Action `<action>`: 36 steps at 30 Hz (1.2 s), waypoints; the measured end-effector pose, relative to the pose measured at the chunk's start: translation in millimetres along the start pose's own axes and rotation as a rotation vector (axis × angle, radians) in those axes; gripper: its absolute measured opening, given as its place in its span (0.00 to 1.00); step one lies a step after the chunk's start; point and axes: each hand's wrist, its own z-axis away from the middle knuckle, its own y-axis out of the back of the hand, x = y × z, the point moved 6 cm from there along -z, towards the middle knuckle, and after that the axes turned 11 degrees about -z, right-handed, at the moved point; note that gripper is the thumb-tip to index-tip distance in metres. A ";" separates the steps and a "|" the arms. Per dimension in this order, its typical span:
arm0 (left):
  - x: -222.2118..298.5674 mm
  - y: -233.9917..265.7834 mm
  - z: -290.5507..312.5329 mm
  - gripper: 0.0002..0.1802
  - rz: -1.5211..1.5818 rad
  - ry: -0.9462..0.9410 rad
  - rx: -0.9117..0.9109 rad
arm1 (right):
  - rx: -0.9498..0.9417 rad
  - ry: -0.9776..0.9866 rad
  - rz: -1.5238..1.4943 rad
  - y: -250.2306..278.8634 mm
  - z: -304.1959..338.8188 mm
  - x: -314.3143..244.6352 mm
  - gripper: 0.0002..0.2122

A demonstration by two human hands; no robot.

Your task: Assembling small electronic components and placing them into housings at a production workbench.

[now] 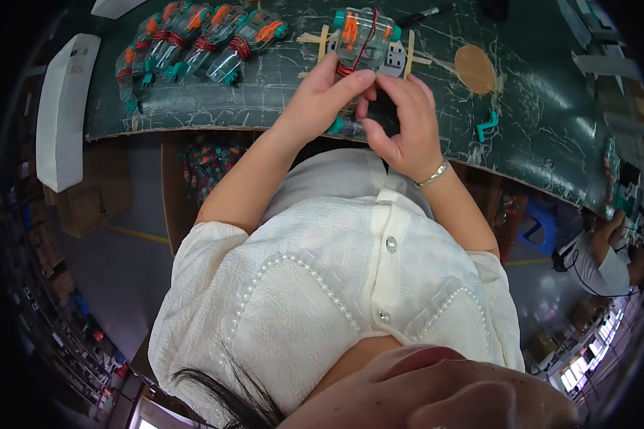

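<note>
On the green tabletop, right in front of me, is a clear plastic motor unit (374, 51) with orange and teal parts and a red and black wire along it. My left hand (327, 100) is closed around its near end, thumb pressed over red wire wraps. Close against that thumb, my right hand (406, 118) has curled fingers; what they hold, if anything, is hidden. The unit lies over a grey plate with dark slots (395, 61), framed by strips of tan tape (410, 53).
Several similar units with bundled red wires (240, 44) lie at the far left. A teal crank-shaped piece (487, 126) and a round tan disc (475, 69) sit to the right. A dark pen (427, 14) lies beyond. Another person (599, 261) sits at far right.
</note>
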 end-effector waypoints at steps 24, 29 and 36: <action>-2.2 2.2 -4.1 0.12 0.035 -0.083 -0.048 | 0.024 -0.103 -0.197 -4.6 6.3 14.3 0.28; -2.1 0.7 -2.8 0.13 -0.045 -0.116 -0.046 | 0.049 -0.096 -0.174 -1.7 2.9 8.0 0.25; -0.5 -5.4 4.5 0.20 -0.246 -0.168 -0.029 | 0.006 -0.196 -0.054 -8.9 -1.7 -7.7 0.15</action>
